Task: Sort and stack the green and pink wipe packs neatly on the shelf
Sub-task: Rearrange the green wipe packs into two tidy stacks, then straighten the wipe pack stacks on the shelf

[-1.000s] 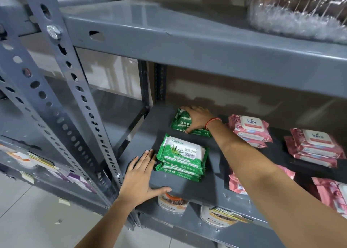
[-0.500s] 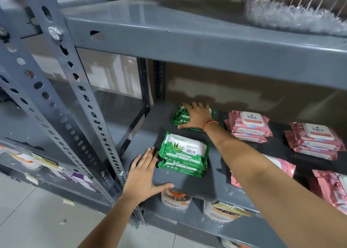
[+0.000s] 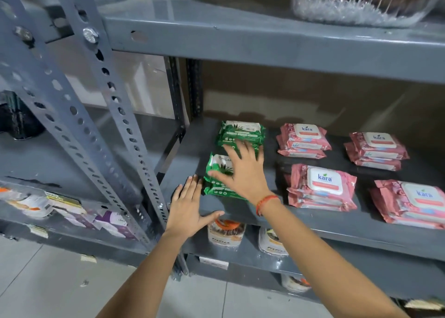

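Note:
Two small stacks of green wipe packs sit at the left end of the grey shelf [image 3: 240,209]: a rear green stack [image 3: 242,132] near the back and a front green stack [image 3: 216,171] near the edge. My right hand [image 3: 240,171], fingers spread, hovers over the front stack and holds nothing. My left hand [image 3: 187,209] lies flat and open on the shelf's front left corner, beside the front stack. Pink wipe packs stand in stacks to the right: a rear middle stack [image 3: 303,140], a rear right stack [image 3: 378,150], a front middle stack [image 3: 321,187] and a front right stack [image 3: 414,202].
A perforated grey upright [image 3: 115,96] stands left of my hands. The shelf above [image 3: 265,41] carries a clear plastic-wrapped bundle [image 3: 361,2]. Round tubs [image 3: 226,232] sit on the shelf below. Another rack [image 3: 60,209] with packets is to the left.
My right hand let go of the rear green stack and drew back toward me, over the front green stack. The left hand stayed on the shelf corner.

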A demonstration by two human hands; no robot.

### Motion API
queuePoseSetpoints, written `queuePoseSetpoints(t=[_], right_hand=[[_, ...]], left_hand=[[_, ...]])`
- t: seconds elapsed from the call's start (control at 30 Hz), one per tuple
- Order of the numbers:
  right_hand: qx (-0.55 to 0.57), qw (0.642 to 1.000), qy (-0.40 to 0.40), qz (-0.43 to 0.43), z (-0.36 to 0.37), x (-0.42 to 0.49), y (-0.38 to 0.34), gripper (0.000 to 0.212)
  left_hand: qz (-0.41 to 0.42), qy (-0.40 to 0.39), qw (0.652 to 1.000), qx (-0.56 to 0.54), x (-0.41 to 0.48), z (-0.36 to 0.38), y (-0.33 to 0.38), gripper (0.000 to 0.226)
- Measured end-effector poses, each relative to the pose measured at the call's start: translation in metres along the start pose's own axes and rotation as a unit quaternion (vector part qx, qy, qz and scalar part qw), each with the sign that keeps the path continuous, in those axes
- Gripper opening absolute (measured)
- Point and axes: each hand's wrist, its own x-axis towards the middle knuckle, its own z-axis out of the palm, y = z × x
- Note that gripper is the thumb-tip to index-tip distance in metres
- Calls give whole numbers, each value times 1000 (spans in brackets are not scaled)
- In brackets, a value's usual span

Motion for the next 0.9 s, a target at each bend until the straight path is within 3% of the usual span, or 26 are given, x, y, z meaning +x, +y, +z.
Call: queuePoseSetpoints(t=[0.07,0.23,0.7,0.9], right_hand=[[-44,998,21,-28,10,-13,2,89],[-96,993,-19,-63,31,-30,11,90],[-124,989,-50,-55,25,-28,9,85],[-104,990,93,-12,-4,-56,41,80]], left_hand=[[-8,6,1000,-6,-4,2,2,109],[-9,13,1000,-6,-7,4,3,106],[-3,58,998,-37,-8,10,0,110],[-27,120,986,-110,-35,8,39,100]])
